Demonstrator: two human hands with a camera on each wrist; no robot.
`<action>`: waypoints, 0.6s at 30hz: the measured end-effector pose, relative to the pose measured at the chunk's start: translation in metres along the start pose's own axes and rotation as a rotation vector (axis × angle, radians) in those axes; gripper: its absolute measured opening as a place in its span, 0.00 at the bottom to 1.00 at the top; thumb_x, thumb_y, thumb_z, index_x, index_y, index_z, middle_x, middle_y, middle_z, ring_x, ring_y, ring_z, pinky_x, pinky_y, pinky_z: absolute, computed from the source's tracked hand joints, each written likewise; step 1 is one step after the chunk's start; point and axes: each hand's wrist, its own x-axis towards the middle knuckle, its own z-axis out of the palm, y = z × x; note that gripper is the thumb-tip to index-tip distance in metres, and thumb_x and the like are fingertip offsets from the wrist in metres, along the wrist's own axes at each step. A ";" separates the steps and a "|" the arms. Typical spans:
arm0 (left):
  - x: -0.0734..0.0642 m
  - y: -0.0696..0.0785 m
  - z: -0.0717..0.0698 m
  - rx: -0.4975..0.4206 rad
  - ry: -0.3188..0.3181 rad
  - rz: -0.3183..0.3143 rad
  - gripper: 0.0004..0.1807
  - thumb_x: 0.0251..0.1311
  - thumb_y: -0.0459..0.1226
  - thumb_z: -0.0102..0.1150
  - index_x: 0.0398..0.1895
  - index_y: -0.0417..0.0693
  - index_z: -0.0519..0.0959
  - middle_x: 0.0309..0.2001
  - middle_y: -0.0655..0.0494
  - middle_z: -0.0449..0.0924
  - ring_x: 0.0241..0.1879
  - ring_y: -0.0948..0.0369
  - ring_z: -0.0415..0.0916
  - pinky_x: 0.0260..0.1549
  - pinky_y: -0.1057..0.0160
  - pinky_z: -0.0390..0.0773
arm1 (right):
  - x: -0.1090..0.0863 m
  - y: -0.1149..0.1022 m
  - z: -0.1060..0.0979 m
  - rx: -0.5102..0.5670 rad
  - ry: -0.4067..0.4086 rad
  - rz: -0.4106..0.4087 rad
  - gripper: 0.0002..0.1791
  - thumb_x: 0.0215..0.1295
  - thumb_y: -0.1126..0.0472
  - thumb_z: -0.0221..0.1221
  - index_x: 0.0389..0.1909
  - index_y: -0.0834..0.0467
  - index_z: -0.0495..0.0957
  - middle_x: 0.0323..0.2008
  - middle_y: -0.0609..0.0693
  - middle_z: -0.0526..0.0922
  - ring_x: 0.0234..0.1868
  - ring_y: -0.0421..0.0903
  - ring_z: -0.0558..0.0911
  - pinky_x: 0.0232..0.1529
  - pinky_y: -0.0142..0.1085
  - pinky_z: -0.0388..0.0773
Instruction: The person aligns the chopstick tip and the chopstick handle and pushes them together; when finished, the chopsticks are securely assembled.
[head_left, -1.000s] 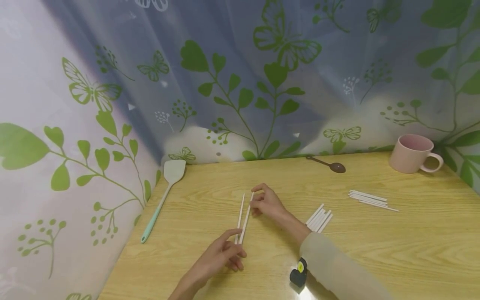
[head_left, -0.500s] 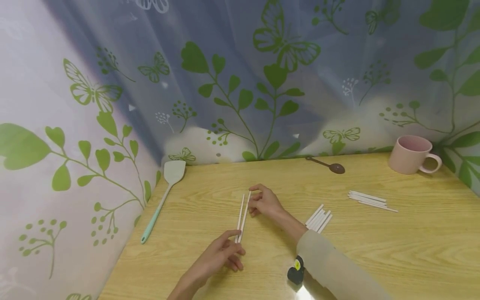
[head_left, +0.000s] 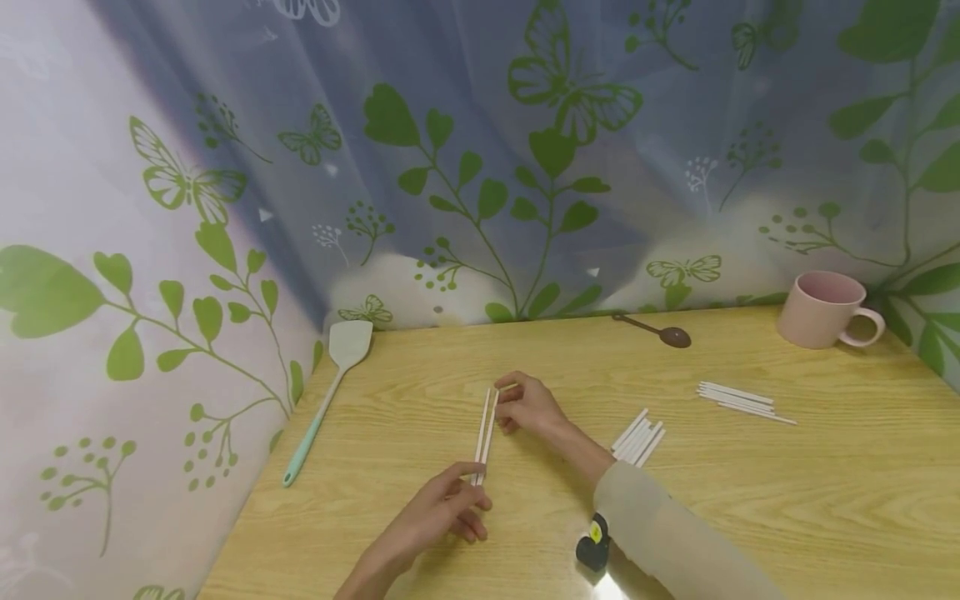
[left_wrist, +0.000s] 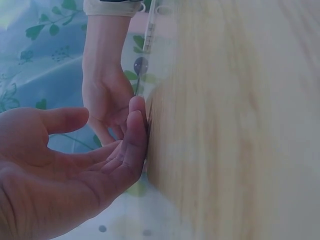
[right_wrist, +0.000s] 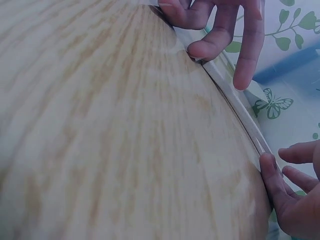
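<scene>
Two thin white sticks, much like chopsticks, lie side by side on the table in the head view, the left stick [head_left: 482, 425] close to the right stick [head_left: 491, 429]. They nearly meet at the near end, with a narrow gap farther up. My right hand [head_left: 531, 407] touches the far end of the right stick with its fingertips. At the near ends, my left hand [head_left: 442, 510] rests its fingers against the sticks. The left wrist view shows the left hand [left_wrist: 85, 165] with its thumb held apart from the fingers. In the right wrist view, the right hand's fingers [right_wrist: 215, 47] are spread.
A bundle of white sticks [head_left: 637, 437] lies beside the right forearm, and another bundle [head_left: 742, 402] farther right. A brown spoon [head_left: 667, 335] and a pink mug [head_left: 819, 312] are at the back. A white and mint spatula [head_left: 330, 400] lies at the left. A dark object [head_left: 592, 550] is below the right sleeve.
The right stick's far end has shifted left, narrowing the gap to the left stick. My right hand has moved slightly left with it. The left hand has stayed almost still.
</scene>
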 end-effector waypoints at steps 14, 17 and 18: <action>-0.001 0.001 -0.001 0.014 -0.006 0.002 0.30 0.79 0.43 0.51 0.75 0.35 0.61 0.50 0.42 0.80 0.38 0.56 0.85 0.40 0.59 0.86 | -0.004 0.001 -0.002 -0.013 -0.018 -0.029 0.13 0.68 0.73 0.61 0.53 0.71 0.81 0.37 0.61 0.83 0.35 0.50 0.83 0.40 0.40 0.86; -0.001 0.001 -0.002 0.013 -0.006 0.000 0.30 0.79 0.44 0.51 0.75 0.35 0.62 0.50 0.42 0.81 0.38 0.56 0.84 0.40 0.59 0.86 | -0.005 0.001 -0.002 -0.025 -0.021 -0.033 0.13 0.69 0.72 0.60 0.52 0.71 0.82 0.36 0.61 0.84 0.35 0.50 0.84 0.41 0.40 0.87; -0.001 0.001 -0.002 0.012 -0.007 0.000 0.30 0.79 0.43 0.51 0.75 0.35 0.62 0.50 0.42 0.81 0.38 0.56 0.84 0.40 0.59 0.86 | -0.005 0.001 -0.002 -0.030 -0.023 -0.034 0.13 0.69 0.72 0.60 0.52 0.72 0.82 0.36 0.62 0.84 0.35 0.50 0.84 0.41 0.41 0.87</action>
